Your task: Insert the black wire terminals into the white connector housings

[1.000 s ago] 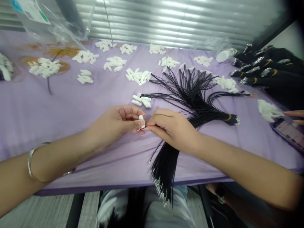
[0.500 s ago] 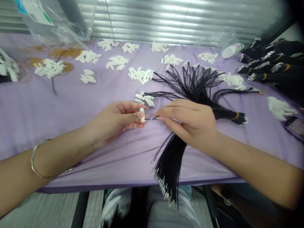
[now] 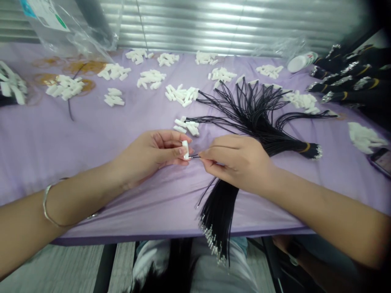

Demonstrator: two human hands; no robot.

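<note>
My left hand [image 3: 159,150] pinches a small white connector [image 3: 185,150] upright between thumb and fingers. Close on its right, my right hand [image 3: 235,156] grips thin black wires [image 3: 194,156], whose tips meet the connector's lower right side; whether they sit inside it cannot be made out. Below my right hand, a bundle of black wires [image 3: 218,215] with silvery ends hangs over the table's front edge. Behind my hands lies a small pile of white connectors [image 3: 187,125]. Another black wire bundle [image 3: 262,126], fanned out with connectors at its ends, lies beyond my right hand.
Several piles of white connectors [image 3: 180,95] are spread over the purple tablecloth [image 3: 122,213]. A plastic bag [image 3: 79,36] stands back left. A white round container [image 3: 301,62], banded black bundles [image 3: 363,89] and a phone [image 3: 381,160] are on the right. Another person's hand [image 3: 284,243] shows below the table.
My right hand has moved slightly left and down, bringing the wire tips from a little apart up against the connector. The connector has shifted slightly right and down in my left hand.
</note>
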